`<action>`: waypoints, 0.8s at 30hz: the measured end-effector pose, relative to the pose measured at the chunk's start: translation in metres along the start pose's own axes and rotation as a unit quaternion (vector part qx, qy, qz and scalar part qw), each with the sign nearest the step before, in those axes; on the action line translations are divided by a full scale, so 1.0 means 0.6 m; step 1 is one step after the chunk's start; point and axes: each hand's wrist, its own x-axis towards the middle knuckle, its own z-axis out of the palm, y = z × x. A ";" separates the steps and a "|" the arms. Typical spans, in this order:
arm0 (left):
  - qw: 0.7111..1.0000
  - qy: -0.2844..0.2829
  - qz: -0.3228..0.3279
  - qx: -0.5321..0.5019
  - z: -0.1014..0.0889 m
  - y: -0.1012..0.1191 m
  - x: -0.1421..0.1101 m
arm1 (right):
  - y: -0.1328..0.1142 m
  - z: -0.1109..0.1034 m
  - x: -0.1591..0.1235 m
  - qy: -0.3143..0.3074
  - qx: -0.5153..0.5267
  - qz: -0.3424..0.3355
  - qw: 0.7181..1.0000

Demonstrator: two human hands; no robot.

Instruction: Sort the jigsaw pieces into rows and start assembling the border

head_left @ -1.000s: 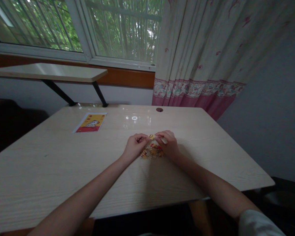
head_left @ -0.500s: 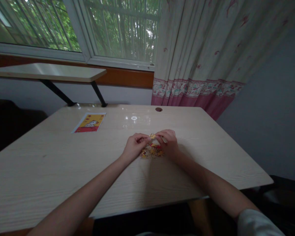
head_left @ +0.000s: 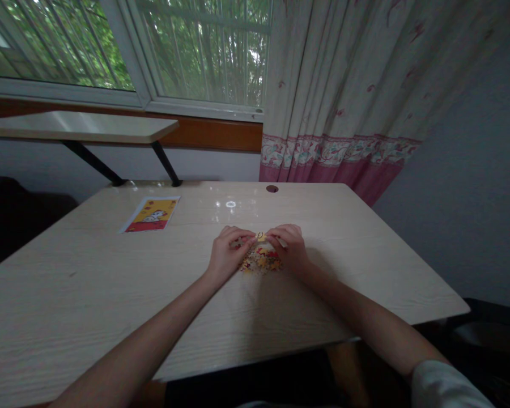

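Between my two hands is a small yellow jigsaw puzzle piece point(head_left: 260, 236) with a dark curved mark. My left hand point(head_left: 230, 249) pinches its left side between thumb and fingertips. On the right side, my right hand point(head_left: 289, 246) grips it the same way, its other fingers curled. Whether it is one piece or a few joined together is too small to tell. Just below, a heap of loose puzzle pieces point(head_left: 261, 262) in yellow, red and pale brown lies on the table, partly hidden by my fingers.
A picture card point(head_left: 153, 216) with a white cartoon animal on yellow and red lies at the left of the wooden table point(head_left: 187, 317). A raised shelf point(head_left: 80, 126) on black legs stands at the back left. A round cable hole point(head_left: 272, 188) sits near the far edge.
The yellow puzzle piece shows a little more clearly between my fingertips. Both hands stay close together above the heap, and the view has shifted slightly.
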 end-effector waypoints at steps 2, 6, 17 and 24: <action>1.000 -0.002 0.015 0.004 -0.001 -0.001 0.000 | 0.001 0.001 0.000 0.001 0.004 -0.002 1.000; 0.999 -0.007 0.033 0.018 -0.003 -0.003 0.001 | 0.001 0.002 0.000 0.005 0.007 -0.007 1.000; 0.998 -0.015 0.065 0.023 -0.008 -0.003 0.002 | 0.004 0.008 -0.001 0.013 0.013 -0.015 1.000; 0.998 -0.034 0.051 0.028 -0.009 -0.008 0.002 | 0.000 0.003 0.000 0.007 0.000 -0.018 1.000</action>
